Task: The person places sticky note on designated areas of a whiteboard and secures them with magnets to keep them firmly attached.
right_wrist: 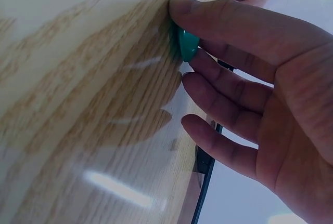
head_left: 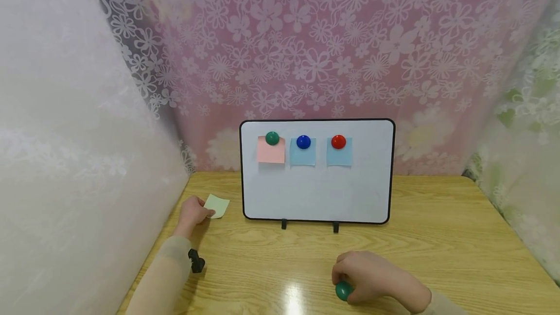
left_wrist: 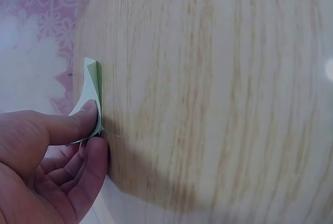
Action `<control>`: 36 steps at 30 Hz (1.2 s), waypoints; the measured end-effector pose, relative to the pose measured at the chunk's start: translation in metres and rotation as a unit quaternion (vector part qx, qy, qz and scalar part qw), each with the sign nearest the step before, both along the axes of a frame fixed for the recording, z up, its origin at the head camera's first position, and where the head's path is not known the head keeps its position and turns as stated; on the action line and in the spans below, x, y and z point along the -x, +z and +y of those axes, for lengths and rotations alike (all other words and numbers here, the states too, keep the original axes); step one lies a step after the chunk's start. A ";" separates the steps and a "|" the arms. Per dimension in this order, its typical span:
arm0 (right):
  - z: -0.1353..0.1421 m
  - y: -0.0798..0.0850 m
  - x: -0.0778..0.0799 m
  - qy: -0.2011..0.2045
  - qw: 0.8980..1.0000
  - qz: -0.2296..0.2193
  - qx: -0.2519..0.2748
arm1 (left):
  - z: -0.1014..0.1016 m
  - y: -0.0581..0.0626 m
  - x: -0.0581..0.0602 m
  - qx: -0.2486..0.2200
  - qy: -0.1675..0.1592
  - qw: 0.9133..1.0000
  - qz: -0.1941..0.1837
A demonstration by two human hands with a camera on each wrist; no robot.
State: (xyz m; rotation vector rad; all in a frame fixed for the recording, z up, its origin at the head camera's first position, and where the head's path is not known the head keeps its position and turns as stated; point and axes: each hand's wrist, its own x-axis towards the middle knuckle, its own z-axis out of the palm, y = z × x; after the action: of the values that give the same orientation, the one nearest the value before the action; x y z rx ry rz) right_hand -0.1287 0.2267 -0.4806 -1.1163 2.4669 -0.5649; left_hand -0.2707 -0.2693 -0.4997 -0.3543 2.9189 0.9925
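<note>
My left hand (head_left: pixel 194 213) pinches a pale green sticky note (head_left: pixel 218 204) between thumb and fingers at the table's left side. In the left wrist view the note (left_wrist: pixel 89 86) curls upward over the thumb side, close to the wood. Toward the front right, my right hand (head_left: pixel 365 276) grips a round green magnet (head_left: pixel 343 290) by its edges. The right wrist view shows this magnet (right_wrist: pixel 188 44) between thumb and index finger at the tabletop, with the other fingers spread apart.
A whiteboard (head_left: pixel 317 193) with a black frame stands upright on small black feet (head_left: pixel 336 227) at the back. On it hang a pink note (head_left: pixel 270 153) under a green magnet (head_left: pixel 272 138) and two blue notes (head_left: pixel 303 157) under blue (head_left: pixel 304 142) and red magnets (head_left: pixel 339 141).
</note>
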 end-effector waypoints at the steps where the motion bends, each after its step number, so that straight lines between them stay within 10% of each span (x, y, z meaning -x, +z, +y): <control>1: 0.000 0.000 0.000 0.001 1.000 -0.001 0.001 | -0.001 -0.001 0.001 -0.004 -0.001 1.000 0.002; 36: 0.000 -0.001 0.007 0.027 0.999 -0.004 0.036 | -0.013 -0.005 -0.002 -0.143 0.009 0.990 -0.011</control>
State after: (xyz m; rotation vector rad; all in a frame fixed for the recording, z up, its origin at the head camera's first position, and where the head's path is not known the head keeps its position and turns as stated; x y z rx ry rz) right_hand -0.1361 0.2271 -0.4817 -1.2017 2.4204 -0.6456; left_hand -0.2689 -0.2821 -0.5051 -0.3757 2.7024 1.3754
